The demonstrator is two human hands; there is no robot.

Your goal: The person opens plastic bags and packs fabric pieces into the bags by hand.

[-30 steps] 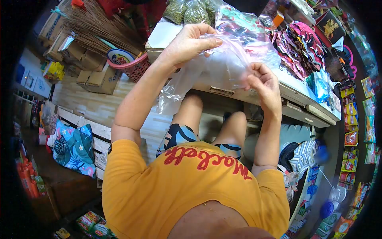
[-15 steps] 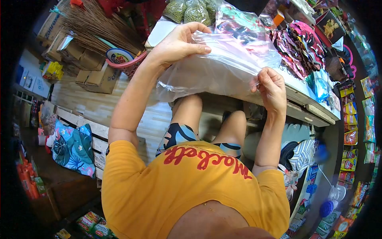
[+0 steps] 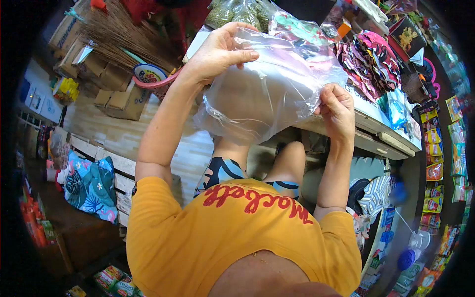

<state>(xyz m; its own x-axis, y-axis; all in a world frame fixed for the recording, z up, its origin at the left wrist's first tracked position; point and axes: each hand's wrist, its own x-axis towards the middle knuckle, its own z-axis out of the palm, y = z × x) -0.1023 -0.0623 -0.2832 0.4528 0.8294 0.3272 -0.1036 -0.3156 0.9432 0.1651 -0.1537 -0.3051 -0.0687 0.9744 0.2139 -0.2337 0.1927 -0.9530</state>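
A clear plastic bag (image 3: 252,94) is stretched between my two hands, above my knees and the near edge of the white table. My left hand (image 3: 225,52) pinches its upper left part between thumb and fingers. The right side of the bag is gathered in the closed fingers of my right hand (image 3: 336,106). Its lower part hangs loose and puffed toward my lap. Behind it on the table, patterned fabric in clear plastic (image 3: 302,32) shows partly through the film.
Bags of green beans (image 3: 237,15) stand at the back of the table, with a pile of pink and black fabric bands (image 3: 368,62) to the right. Stick brooms (image 3: 123,42), a pink basket (image 3: 161,84) and a cardboard box (image 3: 123,101) are at left. Hanging packets (image 3: 434,148) line the right.
The plastic bag has spread wider, and its lower part now hangs further down over my knees. Both hands keep hold of it in nearly the same places.
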